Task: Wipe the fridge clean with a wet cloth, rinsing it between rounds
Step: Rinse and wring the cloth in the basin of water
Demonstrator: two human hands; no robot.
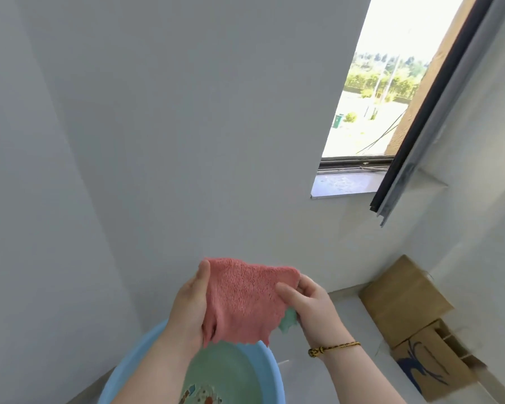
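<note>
Your left hand point(191, 304) grips the left edge of the pink cloth point(242, 301), holding it spread in the air above the blue basin point(120, 374) of water, while your right hand point(312, 307) pinches its right edge, with cardboard boxes point(403, 298) on the floor further right.

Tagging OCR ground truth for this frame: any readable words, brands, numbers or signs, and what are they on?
No text can be read in this frame.
cardboard box: dark blue printed mark, a curved graphic; no letters legible.
basin: coloured pattern on the bottom, no lettering made out.
green bin outside the window: too small to read.
pink cloth: no tag or label shows.
</note>
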